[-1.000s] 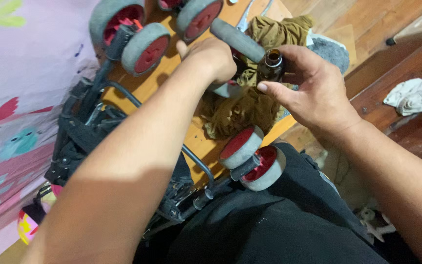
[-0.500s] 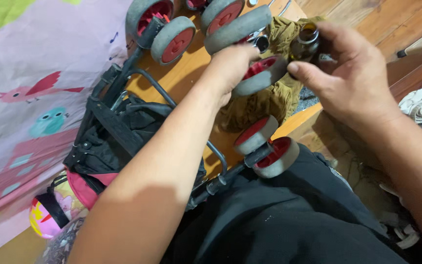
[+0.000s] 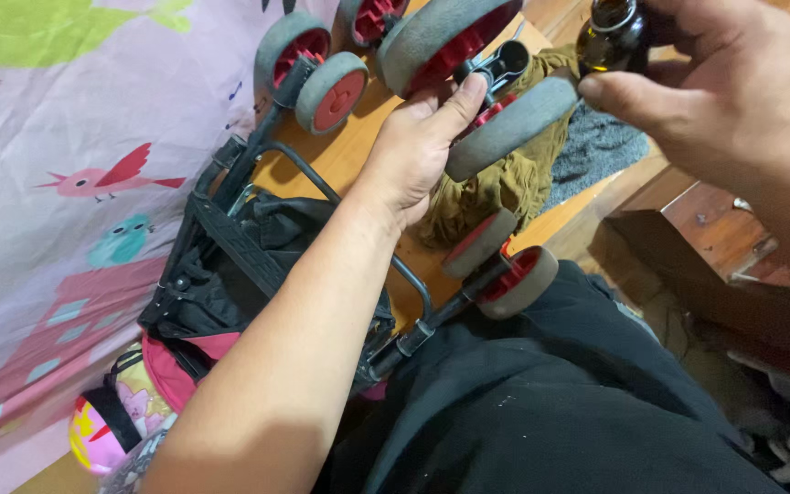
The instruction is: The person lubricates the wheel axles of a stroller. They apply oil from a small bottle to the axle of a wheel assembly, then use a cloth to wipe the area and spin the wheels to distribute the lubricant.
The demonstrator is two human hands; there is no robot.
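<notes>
I'm looking down at an orange-brown wooden board [image 3: 358, 151] that carries a folded stroller frame [image 3: 258, 247], with darker wooden floor [image 3: 715, 220] to its right and a pink sheet printed with birds [image 3: 66, 183] along its left edge. An olive cloth [image 3: 496, 183] and a grey rag [image 3: 596, 146] lie at the board's right edge. My left hand [image 3: 418, 151] closes its fingers around a wheel fork at the board's far end, thumb lying along a grey tyre [image 3: 509, 128]. My right hand [image 3: 724, 91] pinches a small dark glass bottle [image 3: 610, 37] between thumb and fingers, above the rag; the bottle's lower part is hidden by my fingers. I count six grey wheels with red hubs, the top ones cut off by the picture's edge. My black trousers [image 3: 550, 402] fill the near side.
</notes>
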